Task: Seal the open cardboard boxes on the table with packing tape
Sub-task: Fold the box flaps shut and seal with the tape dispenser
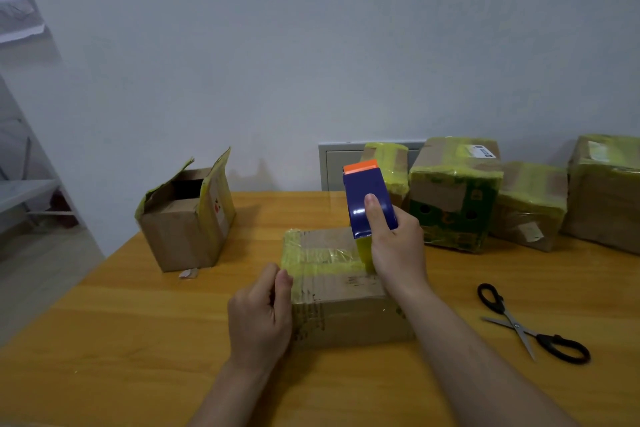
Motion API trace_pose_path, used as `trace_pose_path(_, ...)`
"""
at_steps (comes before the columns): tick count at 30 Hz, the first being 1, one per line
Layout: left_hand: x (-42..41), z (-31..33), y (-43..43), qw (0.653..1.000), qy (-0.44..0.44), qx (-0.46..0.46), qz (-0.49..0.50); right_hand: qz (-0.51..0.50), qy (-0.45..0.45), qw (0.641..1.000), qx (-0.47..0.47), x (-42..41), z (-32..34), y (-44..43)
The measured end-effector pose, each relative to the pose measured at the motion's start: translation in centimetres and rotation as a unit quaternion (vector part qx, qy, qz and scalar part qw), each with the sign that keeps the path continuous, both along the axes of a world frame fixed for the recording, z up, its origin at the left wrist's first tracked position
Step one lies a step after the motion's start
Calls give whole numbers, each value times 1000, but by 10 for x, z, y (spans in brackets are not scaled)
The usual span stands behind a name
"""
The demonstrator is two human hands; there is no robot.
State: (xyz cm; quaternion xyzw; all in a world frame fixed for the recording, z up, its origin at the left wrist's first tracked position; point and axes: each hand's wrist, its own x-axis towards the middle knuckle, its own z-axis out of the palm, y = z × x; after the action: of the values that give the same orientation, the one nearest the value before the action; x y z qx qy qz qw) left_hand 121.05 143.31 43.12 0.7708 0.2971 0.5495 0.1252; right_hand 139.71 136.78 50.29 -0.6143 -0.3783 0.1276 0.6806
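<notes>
A small closed cardboard box [346, 302] sits mid-table, with a strip of yellow-green tape [322, 258] across its top. My right hand [398, 246] grips a blue tape dispenser [369, 201] with an orange end, its lower edge on the box top at the right end of the strip. My left hand [263, 315] holds the box's left side, fingers curled at the taped edge. At the back left stands an open cardboard box [187, 218] with its flaps up.
Several boxes wrapped in yellow-green tape [457, 194] line the back right by the wall. Black-handled scissors [530, 322] lie open on the wooden table [138, 340] at the right. A grey cabinet [332, 166] stands behind the table.
</notes>
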Motion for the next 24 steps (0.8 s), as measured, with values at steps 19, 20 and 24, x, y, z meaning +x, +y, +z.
trace_pose_path(19, 3, 0, -13, 995, -26, -96, -27, 6, 6, 1000, -2, -2, 2, -2)
trace_pose_path(20, 4, -1, -13, 996, -24, -85, -14, 7, 7, 1000, -3, -2, 2, -2)
trace_pose_path(24, 5, -2, -10, 997, -23, -77, 9, 9, 8, 1000, -7, -1, 1, -1)
